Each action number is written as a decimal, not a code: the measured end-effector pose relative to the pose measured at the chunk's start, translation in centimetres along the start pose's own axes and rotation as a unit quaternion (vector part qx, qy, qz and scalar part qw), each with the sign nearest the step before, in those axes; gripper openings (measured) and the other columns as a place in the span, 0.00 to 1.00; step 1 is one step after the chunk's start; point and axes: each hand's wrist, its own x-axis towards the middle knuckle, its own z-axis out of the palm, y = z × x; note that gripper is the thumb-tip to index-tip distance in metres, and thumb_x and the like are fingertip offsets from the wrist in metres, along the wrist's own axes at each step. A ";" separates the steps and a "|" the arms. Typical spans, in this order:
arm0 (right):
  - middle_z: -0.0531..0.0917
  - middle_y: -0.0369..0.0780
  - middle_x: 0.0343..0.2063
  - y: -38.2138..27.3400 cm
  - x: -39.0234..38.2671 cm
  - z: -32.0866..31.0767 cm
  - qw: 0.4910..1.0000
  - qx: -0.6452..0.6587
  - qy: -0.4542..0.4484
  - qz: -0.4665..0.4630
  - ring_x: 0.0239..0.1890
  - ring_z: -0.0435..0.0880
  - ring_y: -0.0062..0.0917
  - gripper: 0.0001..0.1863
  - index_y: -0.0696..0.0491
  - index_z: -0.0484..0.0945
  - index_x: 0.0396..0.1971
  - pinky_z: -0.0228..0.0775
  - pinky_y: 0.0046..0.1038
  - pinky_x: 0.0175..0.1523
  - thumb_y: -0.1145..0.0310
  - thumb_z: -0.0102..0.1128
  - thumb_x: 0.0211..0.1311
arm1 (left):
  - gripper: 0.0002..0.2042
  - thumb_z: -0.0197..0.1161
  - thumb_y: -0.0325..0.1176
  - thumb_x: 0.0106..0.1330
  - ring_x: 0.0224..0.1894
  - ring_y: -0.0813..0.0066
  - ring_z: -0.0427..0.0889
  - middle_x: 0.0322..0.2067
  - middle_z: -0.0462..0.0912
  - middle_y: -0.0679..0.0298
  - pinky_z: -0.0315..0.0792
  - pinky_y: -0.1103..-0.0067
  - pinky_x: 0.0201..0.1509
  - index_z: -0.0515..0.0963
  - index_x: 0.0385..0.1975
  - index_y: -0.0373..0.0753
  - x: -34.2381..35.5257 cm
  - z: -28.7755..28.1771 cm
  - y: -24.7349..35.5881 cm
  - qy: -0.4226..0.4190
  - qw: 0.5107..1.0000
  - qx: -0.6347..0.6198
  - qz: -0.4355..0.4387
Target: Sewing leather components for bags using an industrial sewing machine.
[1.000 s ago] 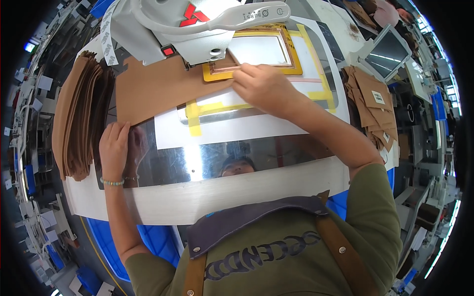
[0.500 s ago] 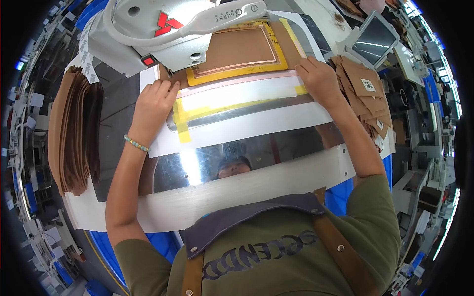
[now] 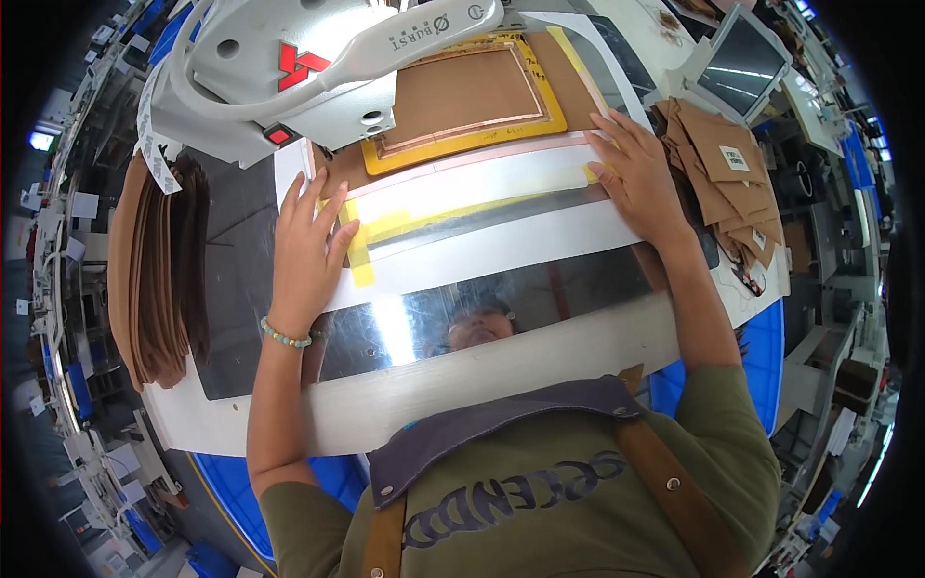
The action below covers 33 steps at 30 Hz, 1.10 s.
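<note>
A brown sheet [image 3: 575, 104] lies on a clear plate with yellow tape [image 3: 362, 265] along its borders. On the brown sheet rests a cutting die with a yellow frame [image 3: 547, 114] and a copper-coloured inner edge. My left hand [image 3: 310, 246] lies over the plate's left edge, its fingers stretched out and apart, holding nothing. At the right edge my right hand [image 3: 636, 183] is spread in the same way, fingertips by the brown sheet's corner. White paper [image 3: 482, 249] shows under the plate. The press head hides the die's upper left part.
A grey press head [image 3: 279, 58] with a handle [image 3: 414, 43] overhangs the upper left. Folded brown pieces [image 3: 154, 279] stand stacked at left; labelled brown pieces [image 3: 708, 144] are piled at right below a screen [image 3: 737, 67]. A shiny metal plate [image 3: 540, 303] lies nearest me.
Both hands have relaxed from gripping the edges to lying with fingers spread. My left hand has shifted slightly toward me. The plate and die stay in about the same place.
</note>
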 end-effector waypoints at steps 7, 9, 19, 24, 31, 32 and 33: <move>0.76 0.44 0.72 0.4 -0.1 1.4 1.000 0.001 0.018 0.003 0.79 0.63 0.43 0.28 0.55 0.79 0.67 0.54 0.51 0.79 0.51 0.57 0.80 | 0.26 0.65 0.36 0.75 0.82 0.43 0.57 0.79 0.65 0.52 0.54 0.55 0.82 0.76 0.72 0.40 0.1 -0.1 0.3 -0.011 1.000 -0.024 -0.003; 0.76 0.44 0.71 0.1 -0.1 1.1 1.000 -0.009 0.017 0.012 0.79 0.63 0.42 0.27 0.55 0.79 0.67 0.55 0.52 0.79 0.51 0.56 0.80 | 0.26 0.63 0.37 0.77 0.82 0.45 0.56 0.79 0.65 0.53 0.53 0.55 0.83 0.75 0.73 0.41 0.0 -0.1 0.1 -0.023 1.000 -0.020 -0.003; 0.78 0.44 0.70 0.1 -0.1 0.9 0.998 0.029 0.057 0.030 0.79 0.64 0.41 0.27 0.54 0.81 0.65 0.55 0.55 0.79 0.48 0.54 0.82 | 0.26 0.61 0.37 0.78 0.83 0.47 0.56 0.80 0.64 0.55 0.54 0.55 0.83 0.73 0.75 0.43 0.5 0.2 0.8 -0.002 1.000 -0.020 -0.015; 0.77 0.44 0.71 0.3 -0.3 1.3 0.999 0.021 0.022 0.020 0.79 0.63 0.41 0.27 0.53 0.80 0.67 0.54 0.54 0.79 0.49 0.54 0.82 | 0.25 0.63 0.38 0.78 0.81 0.46 0.60 0.78 0.68 0.54 0.58 0.55 0.82 0.76 0.72 0.40 0.2 -0.3 0.4 -0.007 1.000 0.014 -0.006; 0.79 0.41 0.70 0.4 -0.3 0.4 0.997 -0.063 0.000 0.053 0.78 0.67 0.40 0.27 0.55 0.80 0.66 0.54 0.55 0.79 0.50 0.56 0.80 | 0.22 0.62 0.35 0.78 0.76 0.47 0.69 0.74 0.73 0.51 0.62 0.59 0.80 0.78 0.68 0.34 -0.1 -0.1 0.3 0.020 0.999 0.033 -0.005; 0.79 0.40 0.70 0.3 -0.3 0.2 0.993 -0.091 -0.022 0.071 0.77 0.67 0.39 0.27 0.55 0.80 0.66 0.54 0.55 0.79 0.50 0.57 0.80 | 0.23 0.62 0.35 0.78 0.75 0.48 0.70 0.74 0.73 0.51 0.62 0.59 0.79 0.77 0.69 0.34 -0.1 -0.1 0.3 0.019 1.000 0.022 -0.009; 0.79 0.40 0.70 0.1 -0.3 0.1 0.993 -0.092 -0.023 0.070 0.77 0.67 0.39 0.27 0.55 0.80 0.66 0.54 0.55 0.79 0.50 0.57 0.80 | 0.23 0.62 0.35 0.78 0.75 0.48 0.70 0.74 0.73 0.51 0.62 0.59 0.79 0.77 0.69 0.34 0.0 0.0 0.3 0.019 1.000 0.021 -0.010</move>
